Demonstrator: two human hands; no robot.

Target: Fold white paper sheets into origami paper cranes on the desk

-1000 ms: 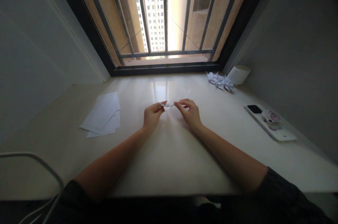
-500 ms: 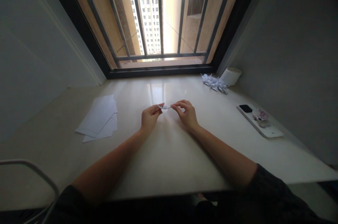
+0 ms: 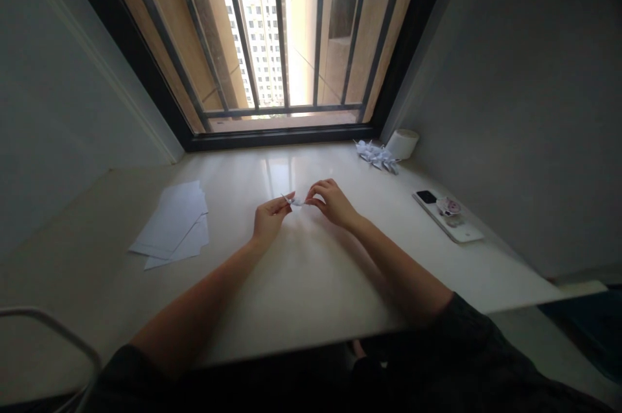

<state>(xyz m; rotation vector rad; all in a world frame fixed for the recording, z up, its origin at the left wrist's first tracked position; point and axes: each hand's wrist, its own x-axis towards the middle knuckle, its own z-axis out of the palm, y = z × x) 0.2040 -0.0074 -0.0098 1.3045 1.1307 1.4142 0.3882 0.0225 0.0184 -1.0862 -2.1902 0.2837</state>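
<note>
A small white folded paper figure (image 3: 296, 202) with a thin pointed tip is held between my two hands, above the pale sill. My left hand (image 3: 270, 217) pinches its left part between thumb and fingers. From the other side my right hand (image 3: 333, 201) grips the right end with thumb and fingertips, the other fingers curled. The figure's exact shape is too small to make out. Off to the left lies a loose stack of white paper sheets (image 3: 170, 215). At the back right sits a heap of similar folded paper figures (image 3: 376, 157).
Beside the heap is a white roll (image 3: 403, 144), against the right wall. A white phone (image 3: 464, 232) with a round grip on its back lies on the right. A pale cable (image 3: 53, 322) curves at the lower left. The barred window (image 3: 272, 134) stands behind the sill.
The camera view has shifted, so the objects on the sill appear farther left. Both hands keep hold of the paper figure; the right hand's fingers are slightly more arched.
</note>
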